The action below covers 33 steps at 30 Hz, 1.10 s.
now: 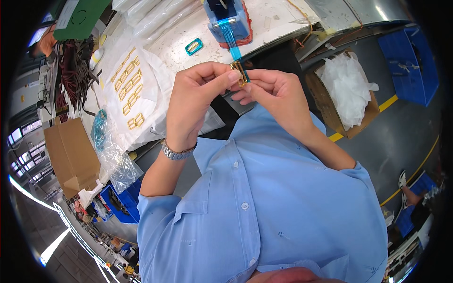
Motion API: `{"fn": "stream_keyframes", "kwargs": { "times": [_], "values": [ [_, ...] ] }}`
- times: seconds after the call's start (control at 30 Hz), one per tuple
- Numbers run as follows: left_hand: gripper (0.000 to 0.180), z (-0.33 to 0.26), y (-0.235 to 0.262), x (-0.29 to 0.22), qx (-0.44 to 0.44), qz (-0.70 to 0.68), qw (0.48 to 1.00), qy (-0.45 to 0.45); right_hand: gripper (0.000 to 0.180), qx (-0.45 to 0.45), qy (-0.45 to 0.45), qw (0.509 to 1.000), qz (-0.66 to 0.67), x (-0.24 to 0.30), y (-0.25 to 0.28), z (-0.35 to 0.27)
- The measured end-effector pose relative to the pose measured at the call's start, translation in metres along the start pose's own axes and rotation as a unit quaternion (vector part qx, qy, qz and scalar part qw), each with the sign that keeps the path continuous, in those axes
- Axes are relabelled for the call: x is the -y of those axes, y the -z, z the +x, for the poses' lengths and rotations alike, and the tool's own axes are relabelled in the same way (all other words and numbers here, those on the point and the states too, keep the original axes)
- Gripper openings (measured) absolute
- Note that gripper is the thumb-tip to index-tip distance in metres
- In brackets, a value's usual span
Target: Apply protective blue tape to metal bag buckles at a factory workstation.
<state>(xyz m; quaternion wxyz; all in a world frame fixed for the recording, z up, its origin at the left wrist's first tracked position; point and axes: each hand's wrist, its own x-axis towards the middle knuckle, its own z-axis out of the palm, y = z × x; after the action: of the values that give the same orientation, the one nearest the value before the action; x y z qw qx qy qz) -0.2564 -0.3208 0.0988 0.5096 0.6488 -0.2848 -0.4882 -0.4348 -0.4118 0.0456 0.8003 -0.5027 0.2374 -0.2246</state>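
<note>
Where the workbench [283, 19] runs off toward its left end, a cardboard box [71, 155] stands below it beside a crumpled clear plastic bag [113, 160], and a white sheet [141, 70] on the bench carries rows of gold rectangular buckles [130, 85]. Nearer the middle of the bench a single teal buckle [194, 46] lies alone on the white top. Just in front of the bench's near edge, the left hand [193, 101], a metal watch [177, 152] on its wrist, is closed with thumb and forefinger pinched on a gold buckle [239, 73]. A translucent blue strap [230, 40] runs from that buckle up to a blue device [226, 16] standing on the bench near its far edge. The right hand [278, 96] meets the left at the same buckle, its fingertips closed on the buckle's other side, so both hands hold it between them above the blue shirt [264, 203]. Further right, on the floor below the bench, an open carton [330, 108] holds white plastic wrapping [347, 85], and a blue crate [410, 61] stands at the far right.
</note>
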Motion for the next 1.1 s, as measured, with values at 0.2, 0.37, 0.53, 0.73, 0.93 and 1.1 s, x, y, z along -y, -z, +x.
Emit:
{"fn": "stream_keyframes", "kwargs": {
  "times": [0.2, 0.37, 0.53, 0.73, 0.93, 1.1],
  "values": [
    [0.015, 0.003, -0.001, 0.003, 0.002, -0.024, 1.000, -0.002, 0.028, 0.000, 0.020, 1.000, 0.016, 0.000, 0.000, 0.000],
    [0.014, 0.004, -0.003, 0.006, 0.004, -0.039, 0.999, 0.002, 0.030, -0.002, 0.001, 1.000, 0.025, -0.001, 0.000, 0.005],
    [0.017, 0.004, -0.003, 0.015, -0.005, -0.038, 0.999, -0.013, 0.030, -0.007, 0.000, 1.000, 0.029, -0.002, 0.002, 0.006],
    [0.020, 0.008, -0.003, 0.026, -0.052, -0.021, 0.997, -0.046, 0.029, -0.004, -0.023, 0.999, 0.046, 0.001, 0.005, 0.006],
    [0.018, 0.019, -0.014, 0.038, -0.026, -0.093, 0.995, -0.026, 0.030, 0.004, -0.048, 0.996, 0.079, 0.004, 0.005, 0.004],
    [0.016, 0.022, -0.017, 0.041, -0.042, -0.079, 0.996, -0.015, 0.033, 0.002, -0.074, 0.994, 0.078, 0.003, 0.006, 0.004]
  ]
}}
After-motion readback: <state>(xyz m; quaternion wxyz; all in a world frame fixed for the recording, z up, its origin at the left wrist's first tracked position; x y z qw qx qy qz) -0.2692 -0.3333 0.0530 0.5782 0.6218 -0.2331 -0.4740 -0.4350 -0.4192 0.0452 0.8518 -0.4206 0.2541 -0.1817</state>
